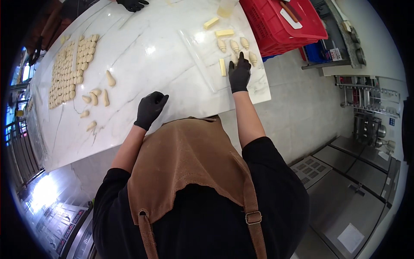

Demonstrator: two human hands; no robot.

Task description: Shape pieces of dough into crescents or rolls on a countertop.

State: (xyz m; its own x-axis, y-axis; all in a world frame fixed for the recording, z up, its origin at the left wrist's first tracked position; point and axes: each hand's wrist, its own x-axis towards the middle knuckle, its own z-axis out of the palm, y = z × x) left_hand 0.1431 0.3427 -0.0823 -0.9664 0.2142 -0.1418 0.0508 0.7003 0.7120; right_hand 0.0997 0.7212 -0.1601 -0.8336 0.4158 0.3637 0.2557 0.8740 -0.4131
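Note:
My right hand (pixel 240 77), in a black glove, reaches over the right end of the marble table (pixel 172 56). Its thumb and index finger close around a small rolled dough piece (pixel 235 57), partly hidden by the hand. Several similar rolls lie around it, one of them a spiral roll (pixel 253 59) just to the right. Yellow butter-like sticks lie nearby, including an upright stick (pixel 222 67) left of the hand. Black-gloved too, my left hand (pixel 151 108) is loosely curled by the table's near edge, with nothing visible in it.
Rows of dough pieces (pixel 64 82) cover the table's left side, with several loose tapered pieces (pixel 111 78) beside them. A long clear strip (pixel 196 60) lies mid-table. Another person's gloved hand (pixel 133 4) rests at the far edge. Stacked red crates (pixel 276 32) stand far right.

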